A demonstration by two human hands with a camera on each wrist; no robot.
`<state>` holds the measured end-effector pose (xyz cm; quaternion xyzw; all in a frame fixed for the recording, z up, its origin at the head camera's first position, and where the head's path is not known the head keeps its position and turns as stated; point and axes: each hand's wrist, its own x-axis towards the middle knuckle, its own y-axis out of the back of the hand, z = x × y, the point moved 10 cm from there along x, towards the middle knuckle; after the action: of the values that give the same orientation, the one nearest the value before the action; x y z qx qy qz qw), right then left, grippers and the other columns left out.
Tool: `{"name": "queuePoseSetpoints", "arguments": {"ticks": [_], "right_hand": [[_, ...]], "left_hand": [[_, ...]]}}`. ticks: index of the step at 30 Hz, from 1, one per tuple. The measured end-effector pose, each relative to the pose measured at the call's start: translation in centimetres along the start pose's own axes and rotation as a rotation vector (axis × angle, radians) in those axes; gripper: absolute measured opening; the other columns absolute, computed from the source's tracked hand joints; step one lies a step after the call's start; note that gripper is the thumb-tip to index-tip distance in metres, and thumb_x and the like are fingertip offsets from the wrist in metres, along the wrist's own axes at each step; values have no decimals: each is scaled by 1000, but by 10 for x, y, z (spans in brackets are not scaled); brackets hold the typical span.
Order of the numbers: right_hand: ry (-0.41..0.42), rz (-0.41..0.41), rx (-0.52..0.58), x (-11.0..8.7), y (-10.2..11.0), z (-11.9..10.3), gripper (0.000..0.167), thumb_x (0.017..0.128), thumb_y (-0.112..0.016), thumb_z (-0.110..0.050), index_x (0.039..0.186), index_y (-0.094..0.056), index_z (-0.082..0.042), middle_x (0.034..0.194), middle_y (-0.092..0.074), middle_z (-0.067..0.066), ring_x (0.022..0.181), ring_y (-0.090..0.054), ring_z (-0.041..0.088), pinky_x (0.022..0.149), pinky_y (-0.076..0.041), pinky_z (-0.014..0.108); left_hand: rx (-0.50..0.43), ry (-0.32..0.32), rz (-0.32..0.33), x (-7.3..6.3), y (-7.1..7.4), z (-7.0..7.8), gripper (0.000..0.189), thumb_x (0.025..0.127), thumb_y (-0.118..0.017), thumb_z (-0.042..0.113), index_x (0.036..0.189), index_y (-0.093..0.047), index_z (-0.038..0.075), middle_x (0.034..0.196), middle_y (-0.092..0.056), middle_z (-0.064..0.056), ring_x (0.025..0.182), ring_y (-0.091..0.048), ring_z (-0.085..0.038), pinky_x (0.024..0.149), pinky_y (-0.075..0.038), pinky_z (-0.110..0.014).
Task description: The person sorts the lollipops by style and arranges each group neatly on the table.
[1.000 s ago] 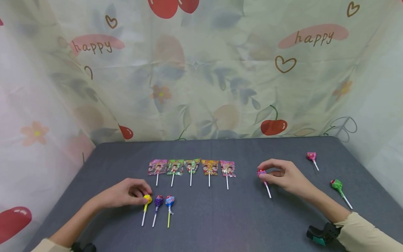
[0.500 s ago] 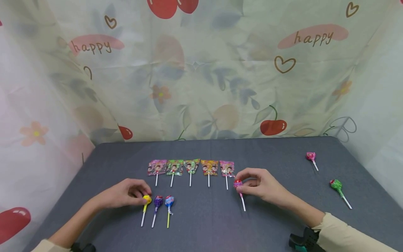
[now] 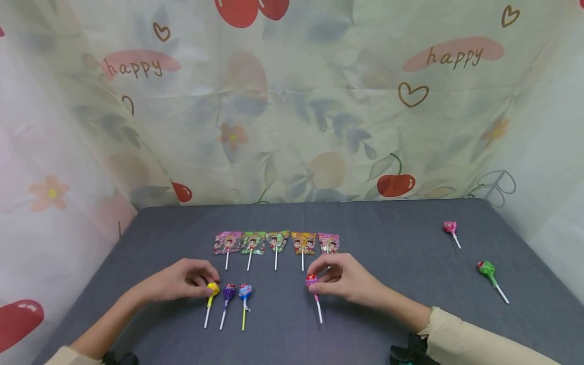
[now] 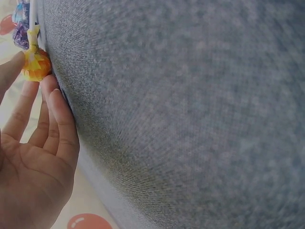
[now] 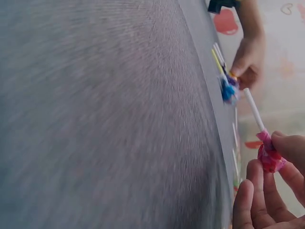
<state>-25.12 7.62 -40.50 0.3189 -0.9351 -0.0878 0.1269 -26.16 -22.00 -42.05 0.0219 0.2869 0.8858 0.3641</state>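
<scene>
In the head view my right hand (image 3: 344, 279) pinches a pink lollipop (image 3: 312, 280) by its wrapped candy, its white stick pointing toward the front. The right wrist view shows the same pink lollipop (image 5: 270, 157) between thumb and fingertips, apart from the table. At the left, my left hand (image 3: 182, 280) has thumb and fingers around the head of a yellow lollipop (image 3: 213, 289); the left wrist view shows this yellow candy (image 4: 36, 66) between thumb and fingers. Beside it lie a purple lollipop (image 3: 229, 291) and a blue lollipop (image 3: 245, 291), side by side.
Behind the hands several flat-packed lollipops lie in a row, among them an orange one (image 3: 303, 243) and a pink one (image 3: 328, 242) partly hidden by my right hand. Far right on the grey table (image 3: 388, 223) are another pink lollipop (image 3: 450, 227) and a green lollipop (image 3: 486, 268).
My right hand has carried the pink lollipop leftward and a little toward the front, from the right side to near the middle. My left hand and the yellow lollipop have stayed put.
</scene>
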Motion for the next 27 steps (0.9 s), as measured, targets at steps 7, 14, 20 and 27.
{"name": "queuePoseSetpoints", "arguments": {"ticks": [7, 14, 20, 27], "right_hand": [[-2, -36, 11, 17, -26, 0, 21, 85, -83, -4, 102, -71, -3, 98, -69, 9, 82, -72, 31, 76, -57, 35], [-20, -32, 25, 33, -49, 3, 21, 83, -83, 0, 99, -71, 0, 95, -68, 6, 80, -71, 23, 75, -56, 31], [-30, -25, -4, 44, -61, 4, 19, 83, -84, -2, 98, -72, -2, 92, -70, 3, 80, -70, 19, 76, -56, 30], [-1, -10, -48, 51, -67, 0, 17, 83, -84, -2, 96, -73, -2, 89, -71, 1, 78, -68, 15, 74, -56, 29]], "left_hand": [[-1, -3, 2, 0, 0, 0, 21, 96, -71, 11, 115, -67, 2, 106, -67, -7, 86, -63, -20, 77, -53, -28], [2, -8, 1, -1, 0, -1, 21, 97, -71, 11, 115, -67, 2, 106, -67, -7, 86, -63, -20, 77, -53, -28], [0, -7, 2, -1, 0, 1, 21, 96, -72, 11, 115, -67, 2, 106, -67, -7, 86, -63, -20, 77, -53, -28], [0, -6, 2, 0, 0, 0, 21, 96, -71, 11, 115, -67, 2, 106, -67, -7, 86, -63, -20, 77, -53, -28]]}}
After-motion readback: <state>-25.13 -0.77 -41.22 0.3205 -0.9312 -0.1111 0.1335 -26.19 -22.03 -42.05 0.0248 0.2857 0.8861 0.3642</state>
